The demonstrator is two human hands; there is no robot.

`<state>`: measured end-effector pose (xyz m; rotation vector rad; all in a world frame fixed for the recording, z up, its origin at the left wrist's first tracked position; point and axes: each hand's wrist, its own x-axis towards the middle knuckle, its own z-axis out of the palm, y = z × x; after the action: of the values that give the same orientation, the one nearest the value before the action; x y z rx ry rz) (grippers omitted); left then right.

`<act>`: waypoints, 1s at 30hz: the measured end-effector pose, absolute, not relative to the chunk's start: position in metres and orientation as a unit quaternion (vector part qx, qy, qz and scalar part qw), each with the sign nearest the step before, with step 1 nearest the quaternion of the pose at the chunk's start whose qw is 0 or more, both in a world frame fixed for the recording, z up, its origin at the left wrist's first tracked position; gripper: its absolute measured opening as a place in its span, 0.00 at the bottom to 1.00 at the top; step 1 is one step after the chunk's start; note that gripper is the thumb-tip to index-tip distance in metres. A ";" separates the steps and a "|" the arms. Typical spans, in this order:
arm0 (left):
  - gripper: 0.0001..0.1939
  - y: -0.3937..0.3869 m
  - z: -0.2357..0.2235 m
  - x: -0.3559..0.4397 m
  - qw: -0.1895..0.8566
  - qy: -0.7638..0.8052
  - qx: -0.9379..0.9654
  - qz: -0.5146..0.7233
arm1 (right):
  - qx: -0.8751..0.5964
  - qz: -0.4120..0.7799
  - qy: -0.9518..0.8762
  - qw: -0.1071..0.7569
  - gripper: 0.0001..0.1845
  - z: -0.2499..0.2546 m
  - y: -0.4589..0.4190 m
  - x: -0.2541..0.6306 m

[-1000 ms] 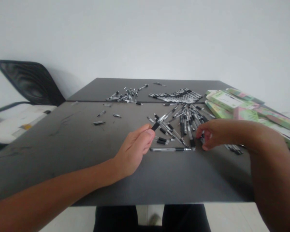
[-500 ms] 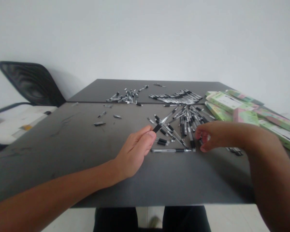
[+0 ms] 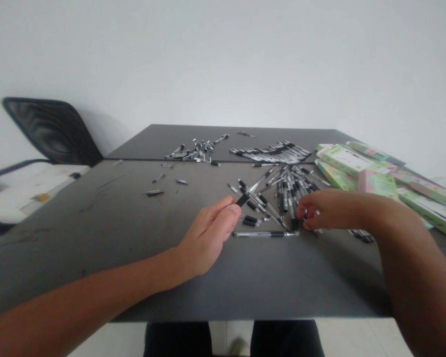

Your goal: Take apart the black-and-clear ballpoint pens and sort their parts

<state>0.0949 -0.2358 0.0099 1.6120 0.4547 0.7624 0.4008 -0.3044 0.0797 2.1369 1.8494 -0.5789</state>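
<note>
Black-and-clear gel pens lie in a crossed heap point(image 3: 288, 191) on the dark grey table point(image 3: 78, 223). My left hand point(image 3: 211, 233) rests low on the table, with its fingertips at the black end of one slanted pen point(image 3: 254, 187). I cannot tell whether they grip it. My right hand point(image 3: 329, 210) is curled down at the near edge of the heap, its fingers among the pens, and what they hold is hidden. A single pen point(image 3: 263, 234) lies straight between my hands, near both.
A neat row of pens point(image 3: 271, 154) and a cluster of pen parts point(image 3: 195, 151) lie at the table's far side. Several green and pink boxes point(image 3: 351, 161) are stacked at the right. A black chair point(image 3: 52, 131) stands beyond the left edge.
My right hand has shifted slightly left and down into the heap. My left hand stays at the pen's end. The whole view has drifted slightly lower in the frame.
</note>
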 end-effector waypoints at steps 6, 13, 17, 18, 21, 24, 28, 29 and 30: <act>0.22 -0.236 0.011 0.095 0.601 0.208 0.701 0.322 | 0.702 -0.169 0.692 -0.007 0.13 0.094 -0.306 0.407; 0.23 -0.242 0.009 0.094 0.598 0.216 0.715 0.290 | 0.600 -0.298 0.597 -0.441 0.23 0.098 -0.300 0.348; 0.24 -0.245 0.010 0.093 0.601 0.209 0.722 0.271 | 0.523 -0.389 0.518 -0.554 0.21 0.081 -0.295 0.327; 0.24 -0.245 0.010 0.093 0.603 0.207 0.722 0.270 | 0.511 -0.398 0.511 -0.565 0.20 0.079 -0.294 0.324; 0.24 -0.246 0.009 0.093 0.608 0.205 0.717 0.272 | 0.492 -0.403 0.504 -0.584 0.18 0.074 -0.296 0.320; 0.24 -0.248 0.008 0.094 0.608 0.206 0.713 0.281 | 0.480 -0.392 0.506 -0.600 0.17 0.074 -0.298 0.316; 0.25 -0.249 0.009 0.095 0.605 0.203 0.713 0.291 | 0.477 -0.371 0.513 -0.610 0.16 0.074 -0.301 0.314; 0.24 -0.250 0.009 0.095 0.604 0.202 0.714 0.291 | 0.482 -0.367 0.517 -0.605 0.16 0.073 -0.302 0.314; 0.24 -0.250 0.009 0.094 0.603 0.203 0.715 0.291 | 0.487 -0.363 0.522 -0.599 0.17 0.073 -0.302 0.314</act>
<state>0.0945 -0.2496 0.0094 1.6552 0.4690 0.6732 0.3135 -0.3018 0.0727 2.6935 2.8841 -2.0056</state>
